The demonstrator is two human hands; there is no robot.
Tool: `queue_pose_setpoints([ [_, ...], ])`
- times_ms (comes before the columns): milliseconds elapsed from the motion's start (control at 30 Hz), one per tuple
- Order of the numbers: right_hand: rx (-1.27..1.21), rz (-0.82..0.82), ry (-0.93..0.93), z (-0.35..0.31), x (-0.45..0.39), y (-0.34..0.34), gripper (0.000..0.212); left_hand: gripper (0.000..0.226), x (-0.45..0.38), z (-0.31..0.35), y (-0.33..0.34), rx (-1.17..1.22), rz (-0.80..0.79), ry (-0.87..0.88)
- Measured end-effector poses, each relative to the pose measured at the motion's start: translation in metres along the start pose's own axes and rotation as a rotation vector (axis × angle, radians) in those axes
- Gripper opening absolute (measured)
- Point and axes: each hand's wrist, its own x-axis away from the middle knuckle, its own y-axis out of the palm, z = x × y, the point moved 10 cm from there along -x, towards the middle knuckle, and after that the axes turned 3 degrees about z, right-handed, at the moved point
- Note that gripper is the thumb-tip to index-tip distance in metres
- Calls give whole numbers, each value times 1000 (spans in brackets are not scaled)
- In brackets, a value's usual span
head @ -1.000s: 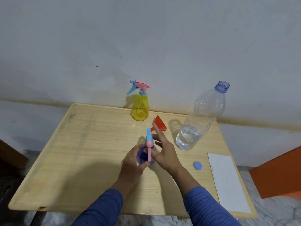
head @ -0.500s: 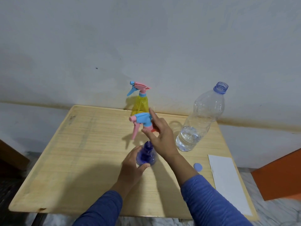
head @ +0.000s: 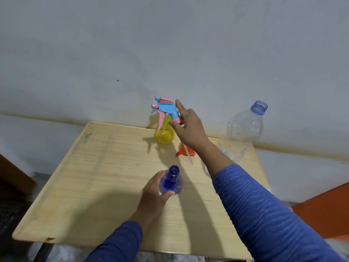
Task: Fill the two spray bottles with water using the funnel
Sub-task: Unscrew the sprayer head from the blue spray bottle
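My left hand (head: 154, 193) grips the blue spray bottle (head: 171, 181), which stands on the wooden table (head: 98, 176) with its neck uncapped. My right hand (head: 188, 126) holds the blue-and-pink spray head (head: 166, 110) in the air, in front of the yellow spray bottle (head: 164, 134) at the back of the table. The head's thin dip tube hangs down to the right, under my wrist. The yellow bottle still carries its own pink-and-blue head. The red funnel (head: 184, 151) lies on the table under my right wrist, partly hidden.
A large clear water bottle (head: 243, 133) stands uncapped at the back right, its lower part hidden by my right forearm. A pale wall rises directly behind the table. An orange object (head: 324, 210) is off the table's right edge.
My right hand has lifted the spray head off the blue bottle and carried it up and back toward the yellow bottle. My left hand stays on the blue bottle.
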Motion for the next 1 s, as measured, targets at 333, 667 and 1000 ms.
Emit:
queue_pose_setpoints([
  [333,129,-95,393,139,84,40,61,60,-1,4,1,21,1,2],
  [667,109,-125,579,185,126,75,55,73,-3,-2,4,19,-34,26],
  [1000,202,-119,563,186,116,74,49,82,-2,3,0,-17,8,40],
])
